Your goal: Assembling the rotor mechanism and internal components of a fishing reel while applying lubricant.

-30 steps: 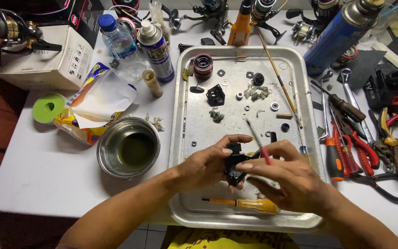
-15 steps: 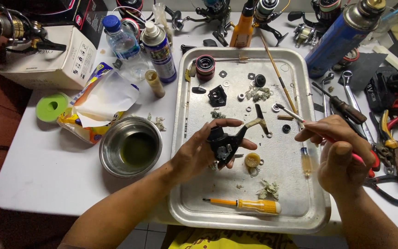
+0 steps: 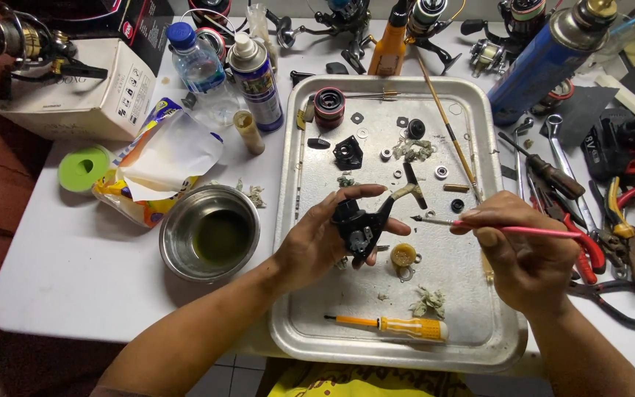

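My left hand point(image 3: 316, 241) grips a black fishing reel body point(image 3: 358, 223) over the middle of a metal tray point(image 3: 310, 345). My right hand point(image 3: 527, 254) holds a thin pink-handled brush point(image 3: 508, 227), its tip pointing left a little way from the reel body. Under the gap between my hands sits a small round yellowish cup point(image 3: 403, 255). Small reel parts, washers and bits of dirty tissue lie scattered on the tray, with a yellow screwdriver point(image 3: 395, 326) near its front edge.
A steel bowl point(image 3: 209, 234) with dark liquid stands left of the tray, beside a tissue pack point(image 3: 152, 165), green tape roll point(image 3: 80, 168), spray can point(image 3: 256, 82), water bottle point(image 3: 194, 60) and cardboard box point(image 3: 75, 92). Pliers and screwdrivers point(image 3: 611, 228) crowd the right; a blue canister point(image 3: 542, 62) and reels stand behind.
My hands were together at the tray's front with the brush on the reel body. They have since drawn apart; the brush hand moved right, and the left hand lifted the reel body.
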